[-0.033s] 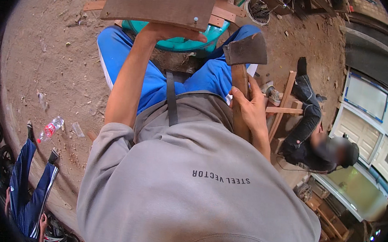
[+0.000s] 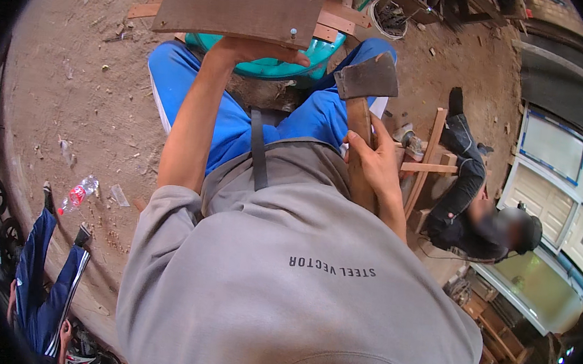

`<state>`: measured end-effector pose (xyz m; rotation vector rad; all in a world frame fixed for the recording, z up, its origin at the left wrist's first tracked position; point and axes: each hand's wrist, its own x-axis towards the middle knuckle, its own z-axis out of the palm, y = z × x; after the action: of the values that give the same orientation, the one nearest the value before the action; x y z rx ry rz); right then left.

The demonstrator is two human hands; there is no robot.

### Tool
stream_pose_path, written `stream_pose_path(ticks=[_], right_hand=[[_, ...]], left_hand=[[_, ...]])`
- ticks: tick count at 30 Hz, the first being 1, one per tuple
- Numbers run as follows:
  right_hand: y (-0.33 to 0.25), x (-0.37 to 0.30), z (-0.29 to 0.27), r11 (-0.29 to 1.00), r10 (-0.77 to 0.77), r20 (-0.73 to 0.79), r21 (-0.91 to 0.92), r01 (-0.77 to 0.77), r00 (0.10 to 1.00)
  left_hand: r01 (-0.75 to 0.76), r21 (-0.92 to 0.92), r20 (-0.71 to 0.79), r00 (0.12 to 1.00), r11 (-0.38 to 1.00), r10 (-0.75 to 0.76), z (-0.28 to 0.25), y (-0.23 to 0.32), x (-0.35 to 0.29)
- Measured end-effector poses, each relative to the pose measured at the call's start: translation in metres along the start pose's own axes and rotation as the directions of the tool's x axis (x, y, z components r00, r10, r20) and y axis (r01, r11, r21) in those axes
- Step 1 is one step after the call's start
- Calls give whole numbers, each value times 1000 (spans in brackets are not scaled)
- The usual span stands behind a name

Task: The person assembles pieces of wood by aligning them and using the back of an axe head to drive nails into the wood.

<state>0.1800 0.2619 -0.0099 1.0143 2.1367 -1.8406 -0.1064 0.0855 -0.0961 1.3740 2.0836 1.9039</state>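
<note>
My left hand (image 2: 244,51) grips a flat brown wooden board (image 2: 241,10) from its near edge, with the thumb along that edge. Its other fingers are mostly hidden behind the wood; what looks like a fingertip shows past the far edge. A nail (image 2: 293,32) stands in the board near its right end. Lower and to the right, my right hand (image 2: 375,158) is wrapped around the wooden handle of a hatchet (image 2: 370,77). The dark metal head points up, apart from the board. Beneath the board are several wooden slats (image 2: 339,21) and a turquoise plastic seat (image 2: 256,67).
To the right, a person (image 2: 467,190) in dark clothes sits by a wooden frame (image 2: 426,167). Another person's legs (image 2: 47,278) show at lower left, near a plastic bottle (image 2: 80,192). A white bucket (image 2: 387,20) stands at the far right on the dirt floor (image 2: 98,96).
The hatchet head sits very slightly lower and further left. Both hands keep their hold, and the board is almost unmoved.
</note>
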Motion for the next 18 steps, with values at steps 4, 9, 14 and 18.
stream_pose_path(ticks=[4,9,14,18], right_hand=[[43,20,-12,985,139,73,94,-145,988],[73,29,-18,961,133,205,214,-177,970],[82,39,-18,939,96,287,290,-182,953],[80,44,-12,916,47,324,364,-171,945]], left_hand=[[43,57,108,993,997,-49,-6,21,2],[271,-286,96,963,919,-253,-20,10,-36],[351,-601,50,913,718,-404,-50,31,-79],[403,-644,37,865,650,-500,-88,39,-111]])
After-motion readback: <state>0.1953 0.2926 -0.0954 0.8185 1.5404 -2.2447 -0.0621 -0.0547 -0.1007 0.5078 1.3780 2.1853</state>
